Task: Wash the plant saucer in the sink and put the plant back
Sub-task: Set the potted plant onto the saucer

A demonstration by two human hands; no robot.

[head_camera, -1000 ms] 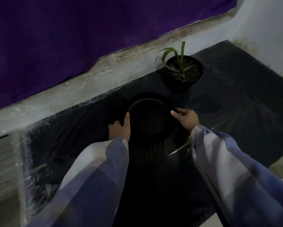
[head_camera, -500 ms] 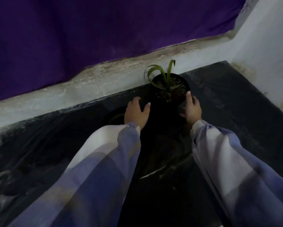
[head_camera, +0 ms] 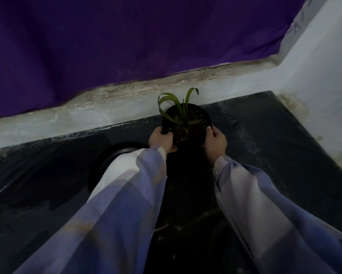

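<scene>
Dark counter [head_camera: 265, 135], 2 hands [head_camera: 160, 139] around plant pot [head_camera: 186, 126]

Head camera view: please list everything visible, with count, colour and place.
plant pot: one, black with green leaves, by the back ledge
saucer: one, black, left of the pot, partly behind the left sleeve
surface: one, black, glossy, across the lower frame
ledge: one, whitish, behind the surface
cloth: one, purple, above the ledge
wall: one, white, right
sleeves: two, pale blue and white, foreground
left hand: one, holds the pot's left side
right hand: one, holds the pot's right side
</scene>
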